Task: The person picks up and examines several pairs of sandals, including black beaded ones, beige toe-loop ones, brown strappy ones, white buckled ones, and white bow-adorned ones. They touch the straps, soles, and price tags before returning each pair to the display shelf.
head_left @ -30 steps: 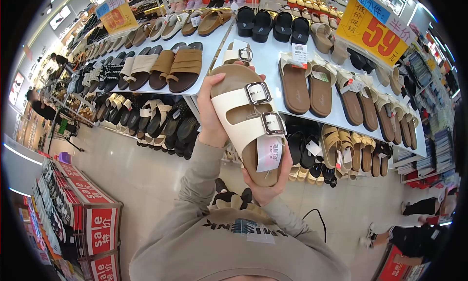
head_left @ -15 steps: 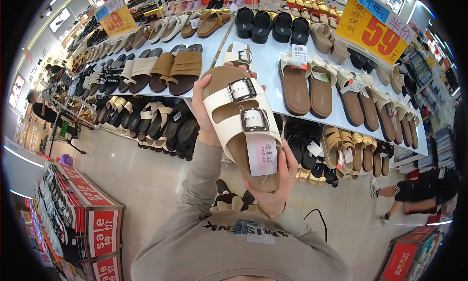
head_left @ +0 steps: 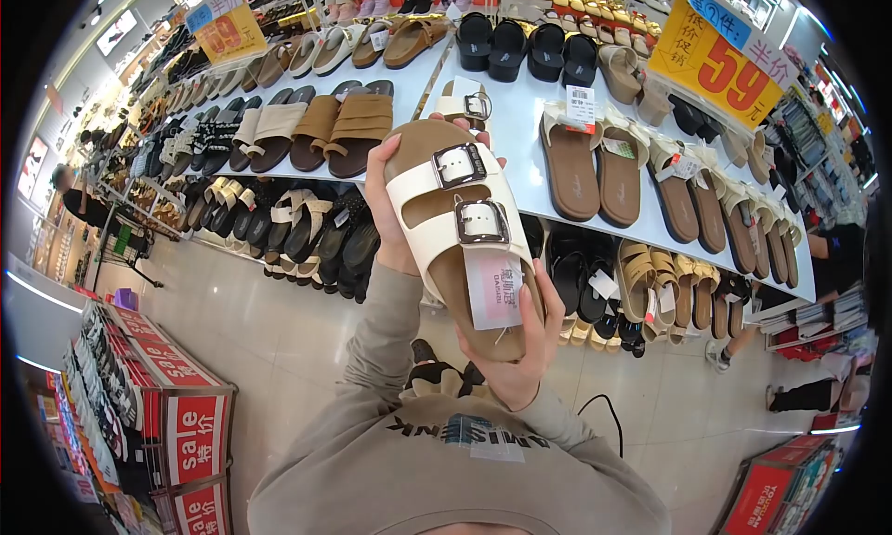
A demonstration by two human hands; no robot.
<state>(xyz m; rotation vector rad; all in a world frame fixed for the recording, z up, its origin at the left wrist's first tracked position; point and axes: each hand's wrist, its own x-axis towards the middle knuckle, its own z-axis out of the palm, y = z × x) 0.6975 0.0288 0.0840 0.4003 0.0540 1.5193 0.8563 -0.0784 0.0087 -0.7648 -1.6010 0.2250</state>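
A white two-strap sandal [head_left: 416, 193] with a brown footbed and two dark metal buckles is held tilted in front of my chest. My left hand [head_left: 392, 221] wraps the footbed's far end from the left side, and some fingertips show past its right edge. My right hand [head_left: 520, 366] is closed around the near end, thumb on top. A pink-and-white tag [head_left: 492, 292] hangs by the lower strap, close to my right thumb. Beyond the far end, another white buckled sandal [head_left: 462, 104] stands on the white display table, partly hidden.
The white display table [head_left: 513, 177] carries rows of sandals, with more footwear beneath it. A yellow price sign [head_left: 715, 57] stands at right. Red sale racks [head_left: 197, 437] are at lower left. People walk by on the right.
Both hands keep hold of the sandal, which stays nearly in place. The table and signs have shifted slightly right in view. On the right, a passer-by moved behind the display and another person appeared.
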